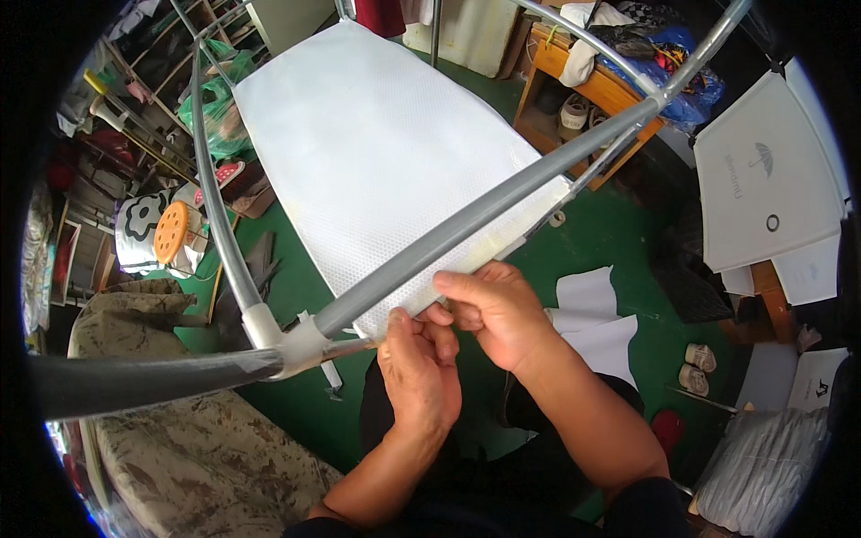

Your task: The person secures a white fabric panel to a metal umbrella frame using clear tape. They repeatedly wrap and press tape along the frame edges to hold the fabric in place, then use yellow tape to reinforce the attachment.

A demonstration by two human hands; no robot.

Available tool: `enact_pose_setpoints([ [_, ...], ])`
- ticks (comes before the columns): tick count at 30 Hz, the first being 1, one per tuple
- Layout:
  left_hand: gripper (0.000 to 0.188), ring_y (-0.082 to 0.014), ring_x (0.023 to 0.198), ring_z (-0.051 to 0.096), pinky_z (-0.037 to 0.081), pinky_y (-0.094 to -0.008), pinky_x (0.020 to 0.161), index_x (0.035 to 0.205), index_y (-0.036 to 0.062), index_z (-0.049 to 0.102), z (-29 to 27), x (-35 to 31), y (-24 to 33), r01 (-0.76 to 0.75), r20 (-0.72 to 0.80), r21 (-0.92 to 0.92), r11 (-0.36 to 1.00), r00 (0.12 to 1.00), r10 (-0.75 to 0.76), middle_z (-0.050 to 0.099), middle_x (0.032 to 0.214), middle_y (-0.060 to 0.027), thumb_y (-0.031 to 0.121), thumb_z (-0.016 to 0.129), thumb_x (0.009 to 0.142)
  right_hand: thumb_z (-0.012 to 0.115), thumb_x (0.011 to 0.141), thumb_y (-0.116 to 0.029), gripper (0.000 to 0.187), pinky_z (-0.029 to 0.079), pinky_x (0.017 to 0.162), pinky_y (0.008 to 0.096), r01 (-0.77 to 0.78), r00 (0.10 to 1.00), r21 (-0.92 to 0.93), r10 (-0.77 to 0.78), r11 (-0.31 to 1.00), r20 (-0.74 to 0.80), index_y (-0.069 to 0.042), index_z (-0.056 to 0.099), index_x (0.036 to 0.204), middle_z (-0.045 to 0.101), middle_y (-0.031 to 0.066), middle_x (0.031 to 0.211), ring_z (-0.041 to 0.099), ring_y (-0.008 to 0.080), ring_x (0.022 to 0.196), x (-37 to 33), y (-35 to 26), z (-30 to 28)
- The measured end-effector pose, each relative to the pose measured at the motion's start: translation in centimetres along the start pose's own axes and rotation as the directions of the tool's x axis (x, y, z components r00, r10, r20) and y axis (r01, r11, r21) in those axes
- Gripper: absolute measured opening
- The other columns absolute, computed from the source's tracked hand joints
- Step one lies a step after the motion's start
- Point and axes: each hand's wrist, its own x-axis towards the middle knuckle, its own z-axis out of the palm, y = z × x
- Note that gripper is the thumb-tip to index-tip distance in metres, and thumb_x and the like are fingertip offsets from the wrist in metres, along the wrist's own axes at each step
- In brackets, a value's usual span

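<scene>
A large white textured sheet [386,134] stretches across a grey tubular metal frame [484,211]. Its near edge meets a thin lower bar just below the thick grey tube. My left hand [420,377] pinches that near edge close to the left corner, thumb up and fingers curled. Beside it, my right hand [504,314] grips the same edge, its thumb lying on top and the fingers bent beneath. The two hands nearly touch. What the curled fingertips press on underneath is hidden. A whitish joint [299,348] links the tubes at the left corner.
White cloth or paper pieces [596,318] lie on the green floor [619,233]. At the back right stands a wooden cabinet [583,72] with shoes. A camouflage cover [206,457] fills the lower left. White panels [771,170] lean at the right.
</scene>
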Motion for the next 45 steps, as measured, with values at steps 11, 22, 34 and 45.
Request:
enact_pose_setpoints([
  [11,0.043,-0.0113,0.062,0.043,0.036,-0.0286,0.061,0.091,0.0016,0.060,-0.6,0.3,-0.2,-0.043,0.047,0.008,0.999,0.998,0.043,0.058,0.080,-0.0040,0.036,0.041,0.108,0.077,0.084,-0.005,0.027,0.027,0.046,0.0231,0.287,0.921,0.177,-0.220,0.941,-0.322,-0.012,0.052,0.077,0.042,-0.0051,0.067,0.037,0.0057,0.052,2.5,-6.2,-4.9],
  [22,0.025,-0.0064,0.064,0.045,0.036,-0.0213,0.059,0.109,-0.0006,0.066,-3.9,-0.7,0.0,-0.045,0.191,0.215,0.976,0.982,0.003,0.066,0.085,-0.0065,0.022,0.055,0.105,0.073,0.091,-0.013,0.019,0.030,0.048,0.0237,0.139,0.979,0.123,-0.117,0.983,-0.169,-0.011,0.057,0.080,0.048,-0.0039,0.068,0.040,0.0068,0.053,1.0,-1.1,-0.9],
  [34,0.012,-0.0062,0.063,0.043,0.034,-0.0212,0.057,0.107,0.0029,0.060,-12.4,0.0,1.6,-0.282,0.114,0.406,0.870,0.960,0.258,0.063,0.087,-0.0057,0.014,0.059,0.102,0.077,0.090,-0.015,0.011,0.032,0.050,0.0220,-0.020,0.997,-0.096,0.027,0.995,0.065,-0.004,0.072,0.090,0.061,-0.0029,0.071,0.045,0.0043,0.057,-1.0,3.1,4.4],
  [45,0.043,-0.0133,0.099,0.058,0.049,-0.0267,0.085,0.122,0.0008,0.049,-9.1,0.7,3.4,-0.596,0.311,0.527,0.606,0.798,0.516,0.057,0.114,-0.0072,-0.006,0.073,0.087,0.074,0.092,-0.015,0.012,0.037,0.051,0.0211,0.012,0.987,-0.174,0.016,0.985,0.161,-0.005,0.071,0.094,0.062,-0.0017,0.076,0.048,0.0047,0.060,0.1,3.9,3.2],
])
